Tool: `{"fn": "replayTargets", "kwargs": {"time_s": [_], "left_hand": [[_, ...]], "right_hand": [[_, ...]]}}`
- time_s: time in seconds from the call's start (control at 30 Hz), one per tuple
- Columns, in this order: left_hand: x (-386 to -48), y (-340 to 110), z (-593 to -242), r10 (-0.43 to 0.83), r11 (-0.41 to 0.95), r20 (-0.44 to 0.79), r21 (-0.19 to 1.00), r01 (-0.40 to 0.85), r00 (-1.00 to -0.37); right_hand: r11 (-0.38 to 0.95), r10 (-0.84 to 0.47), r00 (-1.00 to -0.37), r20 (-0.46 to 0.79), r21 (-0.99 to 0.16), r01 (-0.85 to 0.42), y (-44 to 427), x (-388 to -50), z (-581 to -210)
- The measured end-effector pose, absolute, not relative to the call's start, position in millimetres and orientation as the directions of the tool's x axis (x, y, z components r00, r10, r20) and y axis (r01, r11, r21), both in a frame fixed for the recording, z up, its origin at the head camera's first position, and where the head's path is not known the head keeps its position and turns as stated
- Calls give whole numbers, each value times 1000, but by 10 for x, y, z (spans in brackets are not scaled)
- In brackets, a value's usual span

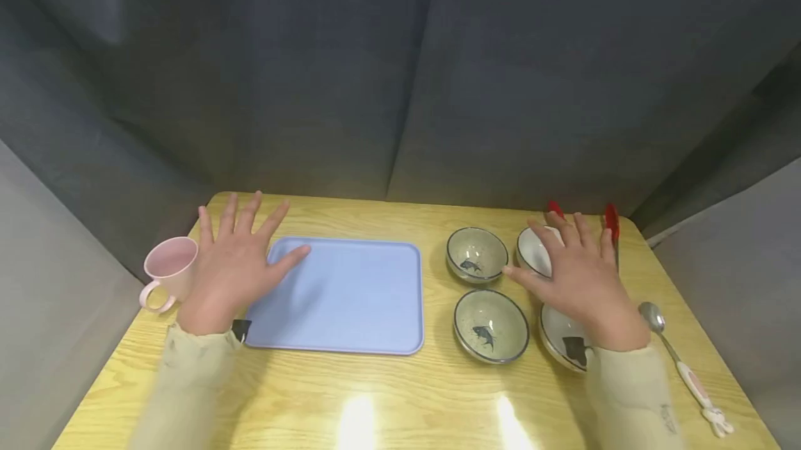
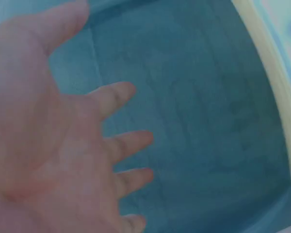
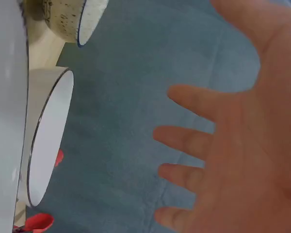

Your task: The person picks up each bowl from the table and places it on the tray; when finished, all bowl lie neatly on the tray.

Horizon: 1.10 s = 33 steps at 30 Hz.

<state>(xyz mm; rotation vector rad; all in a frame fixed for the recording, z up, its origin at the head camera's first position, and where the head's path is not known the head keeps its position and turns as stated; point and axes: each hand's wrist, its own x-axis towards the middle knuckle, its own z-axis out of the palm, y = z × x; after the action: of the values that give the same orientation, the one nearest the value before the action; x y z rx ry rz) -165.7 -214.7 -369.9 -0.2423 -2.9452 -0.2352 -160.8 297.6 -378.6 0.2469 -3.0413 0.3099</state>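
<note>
In the head view my left hand [image 1: 234, 269] is spread above the left end of a blue tray [image 1: 350, 297], with a pink mug [image 1: 171, 266] just left of it. My right hand [image 1: 578, 283] is spread over two white-lined bowls, partly hiding the back one [image 1: 535, 252] and the front one [image 1: 557, 328]. Left of these stand two bowls with fish drawings, one behind [image 1: 477, 245] and one in front [image 1: 491, 311]. Both wrist views show palms, left [image 2: 63, 141] and right [image 3: 247, 141], with fingers apart and holding nothing.
A spoon [image 1: 678, 363] with a pale handle lies at the right edge of the wooden table [image 1: 300, 401]. Two red-ended utensils, one of them at the far right [image 1: 612, 220], lie behind my right hand. Dark curtains [image 1: 375, 74] hang behind the table.
</note>
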Motion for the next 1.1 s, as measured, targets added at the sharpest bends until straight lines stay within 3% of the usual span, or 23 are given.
{"fn": "replayTargets", "kwargs": {"time_s": [0.33, 0.53, 0.8, 1.1], "left_hand": [[-1327, -2362, -4007, 244, 901, 435, 230, 369, -867], [-1084, -2516, -4273, 204, 876, 481, 299, 378, -853], [-913, -2693, -4476, 85, 880, 367, 408, 242, -926], [-808, -2784, -4649, 5, 861, 180, 499, 96, -984]], "right_hand": [[899, -142, -954, 263, -368, -235, 3415, -1374, -3879], [852, -50, -968, 245, -496, -169, 3643, -1126, -4141], [786, 59, -995, 77, -618, -1, 3804, -875, -4462], [792, 108, -994, 10, -605, 80, 3848, -660, -4641]]}}
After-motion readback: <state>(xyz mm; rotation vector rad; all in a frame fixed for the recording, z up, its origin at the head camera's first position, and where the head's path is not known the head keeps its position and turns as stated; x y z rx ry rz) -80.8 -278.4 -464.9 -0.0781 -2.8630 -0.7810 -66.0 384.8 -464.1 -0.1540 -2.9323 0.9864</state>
